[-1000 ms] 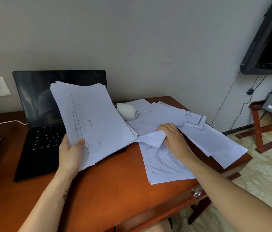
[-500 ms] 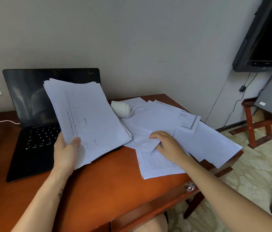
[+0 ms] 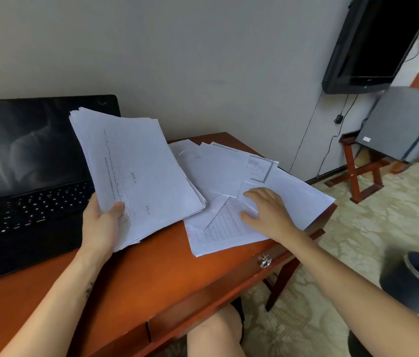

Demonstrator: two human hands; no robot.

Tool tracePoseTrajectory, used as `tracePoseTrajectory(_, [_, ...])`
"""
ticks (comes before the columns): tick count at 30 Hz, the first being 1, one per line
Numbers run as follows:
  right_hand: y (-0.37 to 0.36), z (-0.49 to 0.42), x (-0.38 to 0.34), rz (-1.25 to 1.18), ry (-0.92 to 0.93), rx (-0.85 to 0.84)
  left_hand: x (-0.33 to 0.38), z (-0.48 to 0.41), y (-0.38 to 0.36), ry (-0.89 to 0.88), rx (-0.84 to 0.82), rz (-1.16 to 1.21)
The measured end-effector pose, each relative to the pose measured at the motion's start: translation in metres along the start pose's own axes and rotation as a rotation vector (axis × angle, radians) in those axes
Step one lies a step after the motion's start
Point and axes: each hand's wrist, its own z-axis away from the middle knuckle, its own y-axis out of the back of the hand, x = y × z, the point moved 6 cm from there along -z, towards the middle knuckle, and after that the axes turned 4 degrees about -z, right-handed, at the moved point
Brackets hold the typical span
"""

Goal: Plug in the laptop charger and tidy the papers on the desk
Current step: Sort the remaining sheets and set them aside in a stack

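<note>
White stack [image 3: 136,176] was gripped by left hand [image 3: 100,225] | right hand [image 3: 267,212] was pressed flat on loose sheets [image 3: 224,228] | tidying; gathering judged next.

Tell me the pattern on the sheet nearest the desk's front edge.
White sheet with a fine printed grid; the head view shows it.

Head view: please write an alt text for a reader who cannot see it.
A person's left hand holds a stack of papers above an open black laptop, while the right hand rests flat on loose sheets scattered across a reddish wooden desk.
</note>
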Motion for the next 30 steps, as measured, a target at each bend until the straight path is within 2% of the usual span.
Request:
tracePoseTrajectory(2, [0.000, 0.006, 0.021, 0.119, -0.196, -0.109, 0.002, 0.002, -0.012, -0.005, -0.029, 0.004])
tracePoseTrajectory(4, [0.003, 0.009, 0.035, 0.118, -0.290, -0.153, 0.002, 0.006, -0.027, -0.004, -0.063, 0.014])
tracePoseTrajectory(10, [0.020, 0.000, 0.034, 0.328, -0.093, -0.213, -0.003, 0.011, -0.063, 0.028, -0.141, 0.032])
tracePoseTrajectory(14, [0.023, -0.003, 0.031, 0.433, -0.037, -0.268, 0.000, 0.006, -0.078, 0.032, -0.160, 0.045])
tracePoseTrajectory(18, [0.026, -0.002, 0.043, 0.333, -0.102, -0.311, 0.003, -0.002, -0.093, 0.041, -0.175, 0.045])
tracePoseTrajectory(23, [0.035, 0.003, 0.055, 0.046, -0.202, -0.307, 0.005, -0.007, -0.113, 0.040, -0.212, 0.052])
tracePoseTrajectory(30, [0.044, 0.014, 0.065, 0.085, -0.139, -0.135, -0.017, 0.001, -0.116, 0.064, -0.244, 0.036])
